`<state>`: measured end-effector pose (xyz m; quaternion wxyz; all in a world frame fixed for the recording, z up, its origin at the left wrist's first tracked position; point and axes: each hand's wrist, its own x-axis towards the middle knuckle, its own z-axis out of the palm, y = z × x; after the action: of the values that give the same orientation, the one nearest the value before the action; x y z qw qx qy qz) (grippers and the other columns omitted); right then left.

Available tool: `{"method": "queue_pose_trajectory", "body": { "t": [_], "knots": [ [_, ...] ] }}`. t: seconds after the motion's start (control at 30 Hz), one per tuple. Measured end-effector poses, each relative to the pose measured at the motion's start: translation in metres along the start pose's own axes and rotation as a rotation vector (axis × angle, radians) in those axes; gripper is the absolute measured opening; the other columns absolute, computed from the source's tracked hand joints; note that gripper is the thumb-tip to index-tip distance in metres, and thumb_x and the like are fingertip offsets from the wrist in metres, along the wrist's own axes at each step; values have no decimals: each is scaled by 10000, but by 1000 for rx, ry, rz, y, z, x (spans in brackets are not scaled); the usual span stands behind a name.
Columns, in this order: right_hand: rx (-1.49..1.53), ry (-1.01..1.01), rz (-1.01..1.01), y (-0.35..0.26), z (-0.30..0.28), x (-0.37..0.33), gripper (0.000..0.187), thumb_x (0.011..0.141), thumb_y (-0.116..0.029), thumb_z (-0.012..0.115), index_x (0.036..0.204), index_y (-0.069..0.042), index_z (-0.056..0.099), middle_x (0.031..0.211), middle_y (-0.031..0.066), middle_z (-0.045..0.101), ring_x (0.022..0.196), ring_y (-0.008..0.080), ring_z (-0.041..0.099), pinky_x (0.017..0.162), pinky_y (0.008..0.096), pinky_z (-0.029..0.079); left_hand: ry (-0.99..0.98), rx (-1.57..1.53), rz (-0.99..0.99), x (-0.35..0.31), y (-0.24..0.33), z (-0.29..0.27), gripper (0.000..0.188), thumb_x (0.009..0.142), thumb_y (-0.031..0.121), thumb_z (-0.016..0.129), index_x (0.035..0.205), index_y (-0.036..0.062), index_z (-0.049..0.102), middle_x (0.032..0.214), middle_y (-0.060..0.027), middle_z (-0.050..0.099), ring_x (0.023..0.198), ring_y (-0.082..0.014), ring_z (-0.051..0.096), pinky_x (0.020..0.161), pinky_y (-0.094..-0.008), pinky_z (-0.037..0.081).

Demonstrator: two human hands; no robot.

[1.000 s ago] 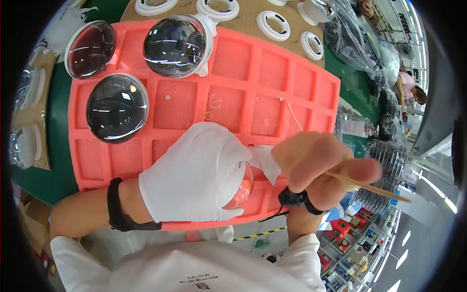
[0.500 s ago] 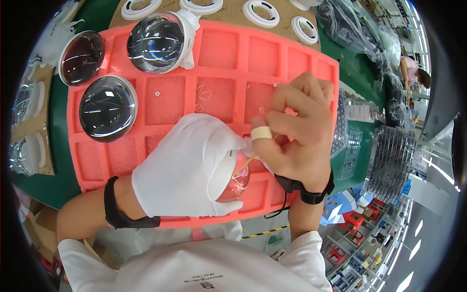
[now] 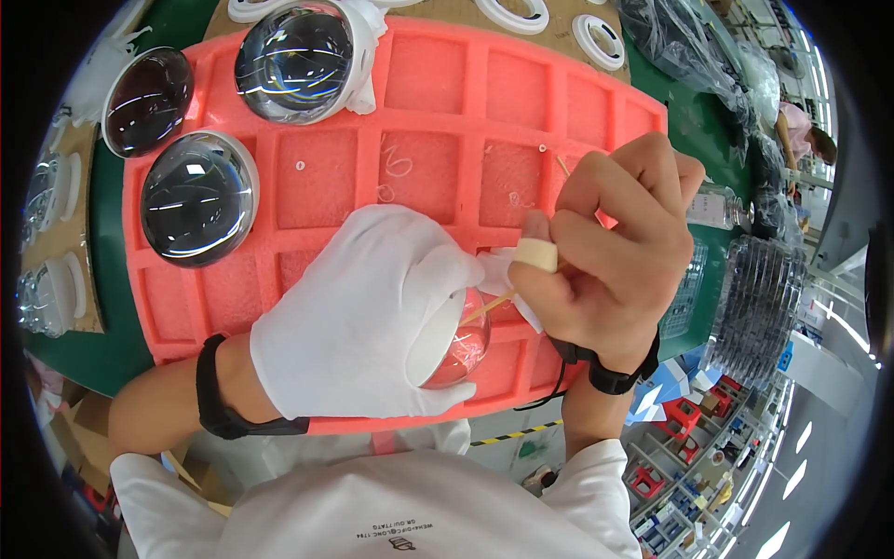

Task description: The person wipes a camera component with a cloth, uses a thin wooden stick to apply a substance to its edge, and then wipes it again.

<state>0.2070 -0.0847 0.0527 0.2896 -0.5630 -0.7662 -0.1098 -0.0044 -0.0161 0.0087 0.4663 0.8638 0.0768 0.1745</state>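
Observation:
My left hand (image 3: 358,317), in a white glove, is closed around a clear dome lens (image 3: 466,349) with a white rim, tilted on its side. My bare right hand (image 3: 624,242), with a pale yellow band round one finger, pinches a thin wooden stick (image 3: 498,303). The stick's lower end reaches the dome by the rim; whether it touches is hard to tell. Between the hands shows a piece of white material (image 3: 507,277), partly hidden by fingers. Both hands are over a pink foam tray (image 3: 424,79) with square pockets.
On the tray's left lie a dark dome (image 3: 200,200), a reddish-dark dome (image 3: 147,102) and a clear dome in a white ring (image 3: 298,65). White rings (image 3: 599,42) lie on cardboard beyond. Stacked clear plastic trays (image 3: 754,298) stand at right. Another person (image 3: 799,130) is far right.
My right hand has moved right, away from my left hand, with the stick still pinched. The left hand keeps its hold on the dome. The whole view has shifted slightly.

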Motion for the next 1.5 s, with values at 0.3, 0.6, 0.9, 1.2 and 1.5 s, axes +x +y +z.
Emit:
{"method": "queue_pose_trajectory", "body": {
  "t": [0.3,0.6,0.9,1.2,1.5],
  "knots": [
    [31,36,-37,-11,1,4,245,437,-191,699,545,-103,497,627,-8,459,647,218,412,677,381,250,-42,12,-54,2,0,0,800,558,290,916,1231,83,535,1128,-104,543,1067,-369,497,1022,-514,385],
    [34,76,-57,-15,2,4,261,461,-209,712,542,-103,488,621,-4,464,634,217,413,676,374,243,-165,-7,-115,9,7,-9,606,577,299,890,1096,84,663,1115,-91,518,1070,-307,461,1029,-476,349],
    [-7,91,-96,-13,0,7,270,447,-205,717,539,-107,483,606,-11,475,606,201,401,689,362,237,-222,0,-157,11,9,-12,501,592,309,871,1011,106,684,1125,-80,518,1080,-306,446,995,-459,347],
    [-85,73,-82,-11,-6,8,268,473,-187,731,551,-105,488,619,-13,486,618,203,406,700,376,258,-233,5,-178,13,9,-10,472,600,318,868,983,113,681,1126,-80,508,1061,-308,442,981,-464,352],
    [-84,74,-131,-8,-5,7,290,495,-207,746,548,-112,476,618,-17,477,629,203,395,698,382,253,-215,42,-68,11,6,-10,510,618,310,862,1041,98,674,1133,-94,498,1036,-310,446,959,-451,355]
  ]
}}
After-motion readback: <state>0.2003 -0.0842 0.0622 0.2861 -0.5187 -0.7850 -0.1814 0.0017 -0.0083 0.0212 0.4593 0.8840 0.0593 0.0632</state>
